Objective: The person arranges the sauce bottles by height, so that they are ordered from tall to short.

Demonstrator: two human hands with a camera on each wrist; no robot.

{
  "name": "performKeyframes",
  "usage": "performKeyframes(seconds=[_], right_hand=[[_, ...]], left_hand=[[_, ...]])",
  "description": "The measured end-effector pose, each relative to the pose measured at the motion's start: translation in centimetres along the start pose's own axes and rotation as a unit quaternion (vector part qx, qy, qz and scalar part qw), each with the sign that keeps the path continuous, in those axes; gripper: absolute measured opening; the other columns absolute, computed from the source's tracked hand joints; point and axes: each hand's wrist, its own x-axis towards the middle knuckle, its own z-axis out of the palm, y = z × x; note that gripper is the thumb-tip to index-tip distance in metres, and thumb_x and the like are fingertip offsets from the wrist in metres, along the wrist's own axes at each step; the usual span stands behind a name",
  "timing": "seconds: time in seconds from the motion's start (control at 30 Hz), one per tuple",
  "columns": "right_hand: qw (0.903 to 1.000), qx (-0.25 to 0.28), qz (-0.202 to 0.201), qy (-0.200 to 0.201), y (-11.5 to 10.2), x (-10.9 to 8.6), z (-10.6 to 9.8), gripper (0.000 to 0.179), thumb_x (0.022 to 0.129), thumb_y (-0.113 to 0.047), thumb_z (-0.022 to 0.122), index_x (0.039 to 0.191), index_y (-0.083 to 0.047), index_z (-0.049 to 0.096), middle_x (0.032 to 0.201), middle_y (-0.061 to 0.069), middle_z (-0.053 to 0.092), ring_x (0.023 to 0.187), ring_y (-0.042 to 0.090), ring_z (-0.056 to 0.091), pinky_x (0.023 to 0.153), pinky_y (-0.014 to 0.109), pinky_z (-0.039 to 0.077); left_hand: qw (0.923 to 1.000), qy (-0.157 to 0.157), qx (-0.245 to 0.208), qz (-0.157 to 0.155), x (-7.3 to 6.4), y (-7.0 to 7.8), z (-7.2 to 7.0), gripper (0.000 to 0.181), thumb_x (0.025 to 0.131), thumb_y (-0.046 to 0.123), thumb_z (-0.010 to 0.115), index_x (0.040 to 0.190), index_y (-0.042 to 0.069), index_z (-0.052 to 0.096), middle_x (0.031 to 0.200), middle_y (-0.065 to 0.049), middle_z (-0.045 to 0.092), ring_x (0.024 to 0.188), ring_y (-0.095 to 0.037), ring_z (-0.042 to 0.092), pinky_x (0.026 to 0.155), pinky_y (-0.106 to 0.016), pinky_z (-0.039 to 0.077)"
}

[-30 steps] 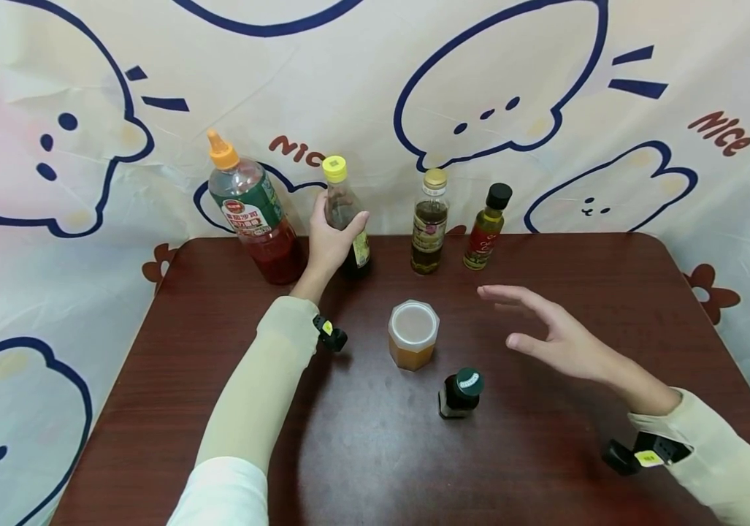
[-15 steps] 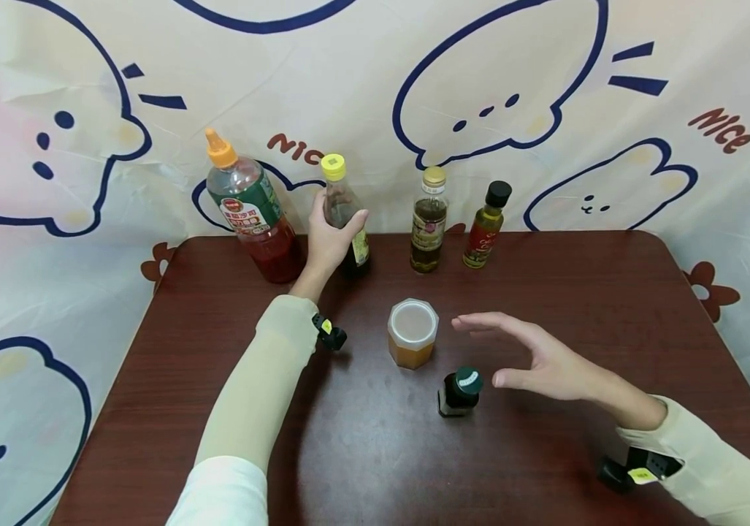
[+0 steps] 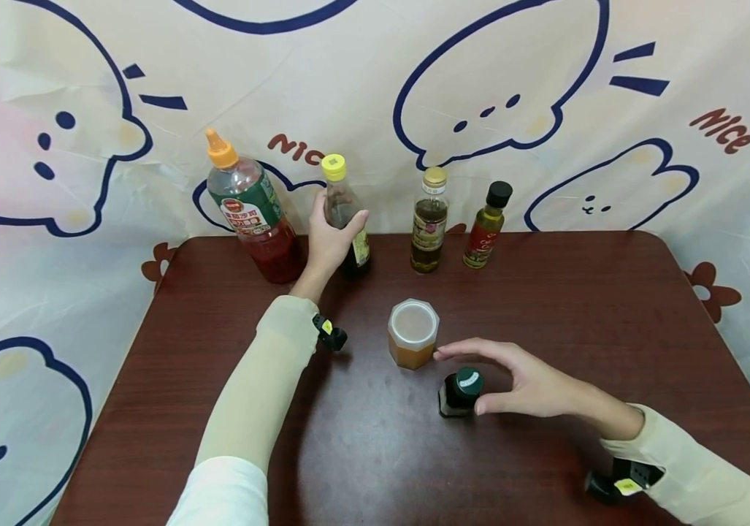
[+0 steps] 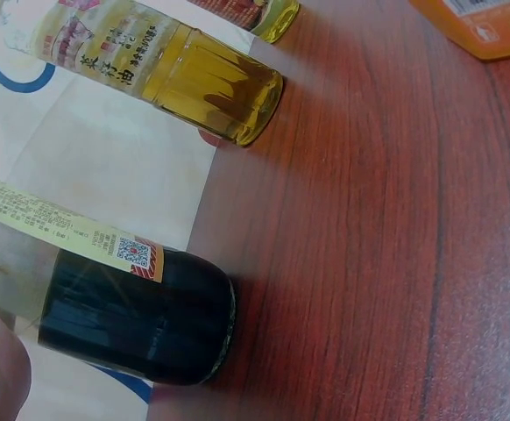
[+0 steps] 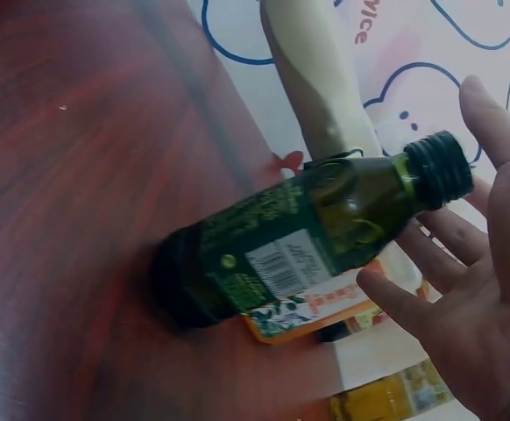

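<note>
My left hand (image 3: 330, 237) grips a clear bottle of dark liquid (image 3: 342, 196) with a yellow cap, standing at the table's back edge. Up close in the left wrist view, the dark bottle (image 4: 132, 311) shows a yellow label, and a bit of thumb is at the corner. My right hand (image 3: 539, 381) is held open beside a small dark green glass bottle (image 3: 456, 400) with a green cap, thumb and fingers spread around its right side. In the right wrist view the green bottle (image 5: 281, 246) stands by the spread fingers; I cannot tell whether they touch it.
An octagonal jar (image 3: 412, 329) with a pale lid stands just behind the green bottle. Along the back edge are a large red sauce bottle (image 3: 256, 212), an oil bottle (image 3: 429, 230) and a small red-labelled bottle (image 3: 485, 230). A printed cloth (image 3: 348, 88) hangs behind the table.
My right hand has moved left and toward the front, from beside the jar to the green bottle. The left hand stays on the yellow-capped bottle.
</note>
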Motion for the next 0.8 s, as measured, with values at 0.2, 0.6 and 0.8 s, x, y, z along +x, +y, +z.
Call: performKeyframes(seconds=[0.2, 0.6, 0.8], right_hand=[[1.0, 0.005, -0.001, -0.002, 0.9, -0.2, 1.1, 0.07, 0.085, 0.007, 0.075, 0.147, -0.01, 0.05, 0.145, 0.012, 0.056, 0.133, 0.02, 0.053, 0.11, 0.029, 0.041], [0.9997, 0.022, -0.004, 0.006, 1.7, -0.3, 1.9, 0.049, 0.094, 0.006, 0.066, 0.14, -0.009, 0.056, 0.139, 0.009, 0.061, 0.124, 0.025, 0.058, 0.104, 0.027, 0.047], [0.9997, 0.023, -0.005, 0.001, 1.7, -0.2, 1.9, 0.047, 0.094, 0.006, 0.066, 0.137, -0.01, 0.056, 0.134, 0.011, 0.063, 0.122, 0.022, 0.06, 0.102, 0.027, 0.048]], left_hand=[[1.0, 0.0, 0.0, 0.0, 0.0, -0.1, 0.0, 0.051, 0.09, 0.009, 0.074, 0.131, -0.007, 0.048, 0.125, -0.024, 0.058, 0.119, -0.032, 0.057, 0.103, -0.043, 0.048], [1.0, 0.008, 0.002, 0.001, 1.0, -3.6, 0.1, 0.055, 0.089, 0.014, 0.077, 0.134, 0.001, 0.049, 0.127, -0.019, 0.059, 0.12, -0.028, 0.057, 0.103, -0.042, 0.048], [1.0, 0.002, -0.002, 0.003, 0.4, -1.3, 0.0, 0.053, 0.089, 0.01, 0.075, 0.132, -0.005, 0.048, 0.127, -0.024, 0.058, 0.12, -0.032, 0.057, 0.103, -0.044, 0.048]])
